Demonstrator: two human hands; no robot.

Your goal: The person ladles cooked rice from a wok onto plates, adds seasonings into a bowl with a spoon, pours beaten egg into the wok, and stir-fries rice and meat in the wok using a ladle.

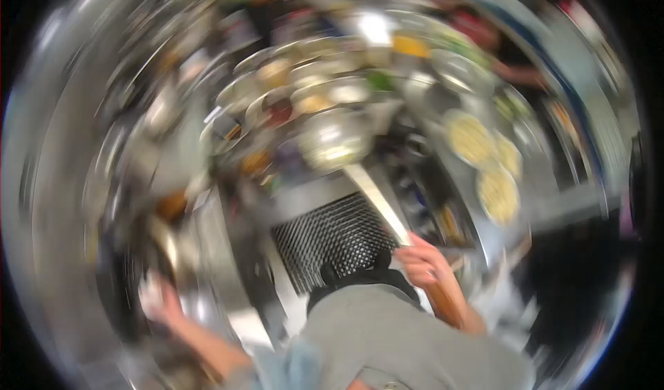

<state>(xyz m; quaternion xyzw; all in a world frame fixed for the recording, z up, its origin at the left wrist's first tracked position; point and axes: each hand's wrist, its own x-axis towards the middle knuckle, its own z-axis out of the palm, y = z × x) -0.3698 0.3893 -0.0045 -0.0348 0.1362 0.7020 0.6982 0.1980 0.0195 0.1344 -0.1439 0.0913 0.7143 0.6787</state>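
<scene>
My right hand (423,260) is wrapped round the pale handle of a long-handled ladle (337,139). Its wide, shiny round bowl points away from me, in front of several bowls; blur hides whether it is solid or perforated and what is in it. Low on the left, my left hand (164,303) is closed on a white cloth (149,294). Close by the cloth is a dark round pan (124,279), its rim smeared by motion. Whether the cloth touches the pan I cannot tell.
Several bowls of ingredients (315,85) crowd the counter ahead. Plates of pale noodle-like food (498,195) stand at the right, near a dark tray (449,227). Before my waist lies a black perforated mat (328,234). Another person's arm (519,74) shows at upper right.
</scene>
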